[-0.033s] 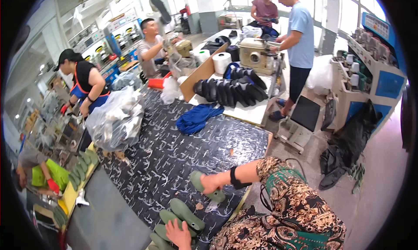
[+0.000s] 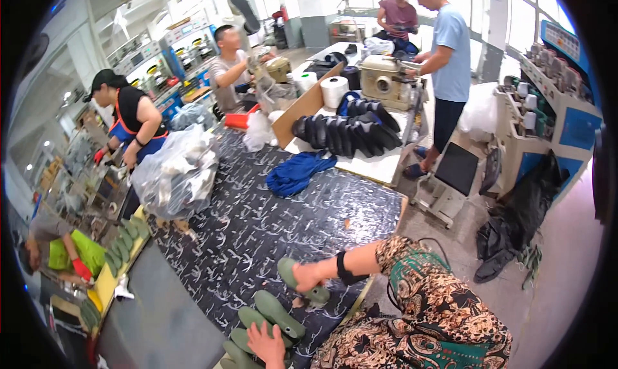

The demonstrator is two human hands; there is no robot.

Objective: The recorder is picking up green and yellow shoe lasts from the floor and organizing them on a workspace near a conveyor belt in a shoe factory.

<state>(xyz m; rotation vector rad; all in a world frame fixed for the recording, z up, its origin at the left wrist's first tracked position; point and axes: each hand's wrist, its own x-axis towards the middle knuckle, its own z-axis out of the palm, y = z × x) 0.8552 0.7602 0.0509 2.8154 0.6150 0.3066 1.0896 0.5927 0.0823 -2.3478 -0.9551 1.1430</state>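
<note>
Right hand [image 2: 308, 276] is clamped around one green shoe sole [image 2: 297, 283], lifted just beyond the stack of green soles [image 2: 265, 324] that the flat left hand [image 2: 266, 344] steadies, so only this one looks off, the rest waiting.

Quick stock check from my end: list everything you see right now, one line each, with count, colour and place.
green sole in hand: one, olive green, gripped by the right hand above the table's near edge
green sole stack: several, olive green, near edge, under the left hand
table: one, black covering with white marks, centre
plastic bag: one, clear, stuffed, left side of table
blue cloth: one, blue, far end of table
black soles: a row, black, on the next bench
tape rolls: two, white, beyond the black soles
co-workers: five, around the benches
right hand: wristband on the wrist
left hand: resting on the stack
</note>
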